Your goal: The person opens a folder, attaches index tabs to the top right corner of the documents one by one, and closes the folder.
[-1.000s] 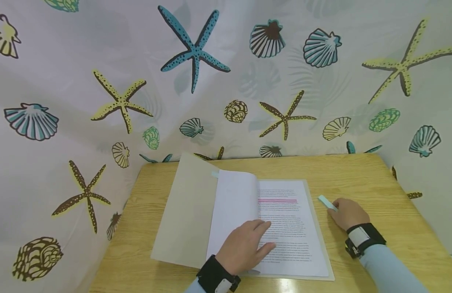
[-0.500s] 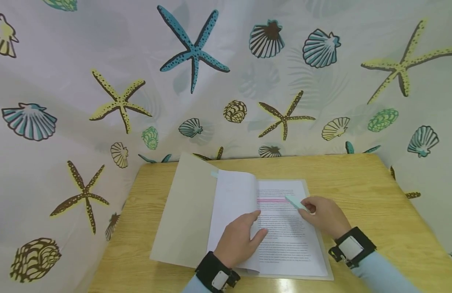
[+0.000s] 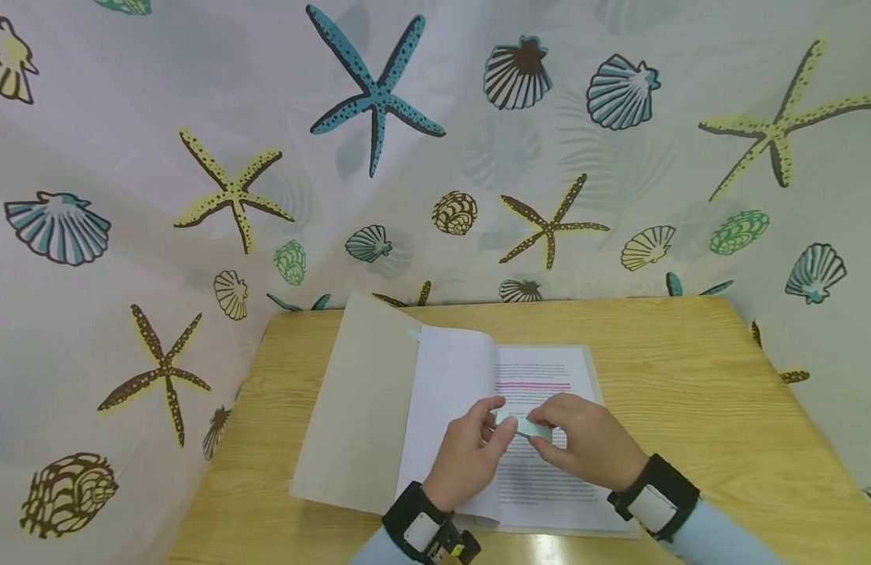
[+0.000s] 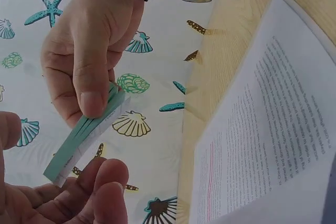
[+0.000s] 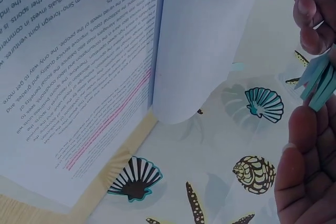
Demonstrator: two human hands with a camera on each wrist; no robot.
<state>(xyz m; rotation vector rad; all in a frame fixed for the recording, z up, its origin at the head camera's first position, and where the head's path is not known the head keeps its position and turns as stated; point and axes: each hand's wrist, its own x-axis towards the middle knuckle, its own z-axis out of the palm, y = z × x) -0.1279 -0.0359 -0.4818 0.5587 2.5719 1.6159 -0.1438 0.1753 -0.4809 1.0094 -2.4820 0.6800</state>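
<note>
My right hand (image 3: pixel 591 439) pinches a small pad of pale green sticky tabs (image 3: pixel 530 428) over the document. In the left wrist view, the right thumb lies along the pad's strips (image 4: pixel 79 142), which fan apart slightly. At the pad's other end is my left hand (image 3: pixel 467 451), its fingers (image 4: pixel 107 182) loosely bent and thumb spread; whether they touch the pad I cannot tell. Below both hands lies a printed page (image 3: pixel 548 486) with pink marked lines (image 3: pixel 533 385) near its top. Turned pages (image 3: pixel 453 377) curve over to the left.
The document's cream cover (image 3: pixel 358 424) stands folded back on the left. A pale blue-green tab (image 3: pixel 413 334) sticks out from the turned pages. The wooden table (image 3: pixel 697 377) ends against a cloth (image 3: pixel 471 102) printed with shells and starfish.
My right hand has carried the tab pad leftward from the table beside the document to over the page. My left hand has lifted off the pages and come to the pad.
</note>
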